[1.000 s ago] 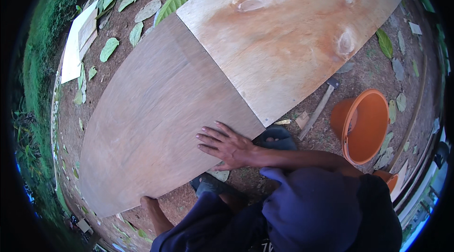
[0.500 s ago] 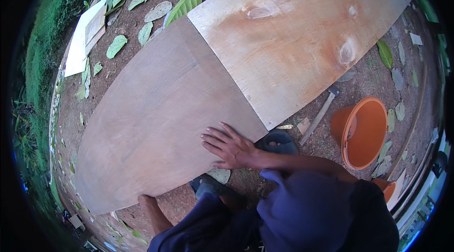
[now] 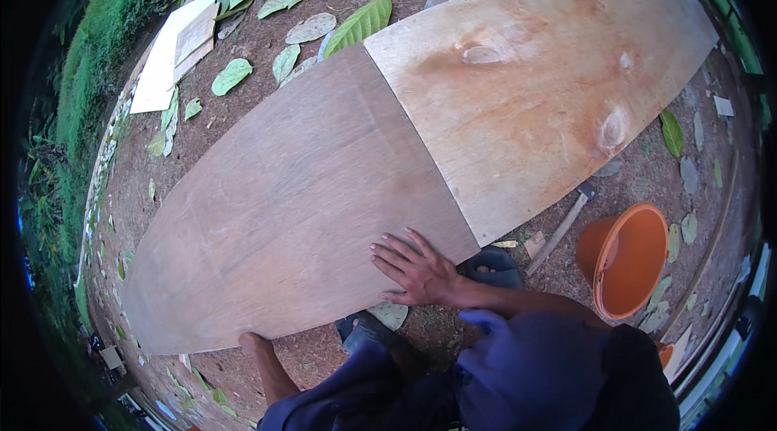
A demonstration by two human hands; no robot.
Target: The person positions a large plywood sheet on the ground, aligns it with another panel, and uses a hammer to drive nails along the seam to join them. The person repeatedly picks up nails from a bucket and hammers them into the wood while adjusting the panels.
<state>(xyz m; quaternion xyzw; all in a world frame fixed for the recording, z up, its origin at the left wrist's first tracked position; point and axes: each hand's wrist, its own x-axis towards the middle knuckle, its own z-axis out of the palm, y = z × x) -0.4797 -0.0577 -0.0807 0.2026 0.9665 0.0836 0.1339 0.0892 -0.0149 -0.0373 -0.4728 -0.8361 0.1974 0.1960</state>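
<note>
Two plywood sheets lie butted together on the dirt, a darker brown sheet (image 3: 291, 196) on the left and a lighter orange-toned sheet (image 3: 542, 83) on the right. My right hand (image 3: 417, 271) rests flat on the near edge of the darker sheet close to the seam, with its fingers spread and nothing in it. My left hand (image 3: 252, 343) is at the near lower edge of the same sheet and curls onto that edge, with its fingertips hidden. My knees in blue cloth fill the bottom of the view.
An orange bucket (image 3: 627, 261) stands on the dirt at the right, with a wooden-handled tool (image 3: 562, 225) lying beside it. My sandals (image 3: 490, 265) are by the sheet's edge. Large fallen leaves (image 3: 360, 24), pale boards (image 3: 174, 50) and grass (image 3: 121, 2) lie beyond.
The view has tilted a little, so the sheets sit lower and further right in the picture. Both hands stay on the darker sheet's near edge.
</note>
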